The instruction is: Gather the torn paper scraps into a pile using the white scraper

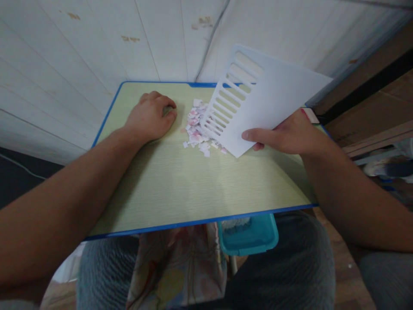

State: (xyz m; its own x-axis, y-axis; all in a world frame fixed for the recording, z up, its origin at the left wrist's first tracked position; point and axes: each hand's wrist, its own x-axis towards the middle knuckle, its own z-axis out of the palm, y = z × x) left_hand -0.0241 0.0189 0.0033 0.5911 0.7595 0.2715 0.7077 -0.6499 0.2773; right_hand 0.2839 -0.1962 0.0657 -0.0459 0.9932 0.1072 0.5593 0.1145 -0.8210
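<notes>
My right hand (284, 134) grips a flat white plastic sheet (274, 90) with a row of slots along one side, thumb on its near face. The sheet tilts up above the table, its lower slotted end over a heap of small white and pink paper-like pieces (195, 127) and hiding part of it. Left of the heap, my left hand (151, 114) lies on the tabletop, palm down. Its fingers are curled, with thumb and forefinger tips close together around a small gap. Whatever may lie under those fingers is hidden.
The pale table (180, 185) has a blue rim and backs onto a white panelled wall (97, 47) with a grey cable (211, 38). Below the front edge are a teal basin (250, 247) and a patterned cloth (180, 267). Cardboard boxes (377, 112) stand right.
</notes>
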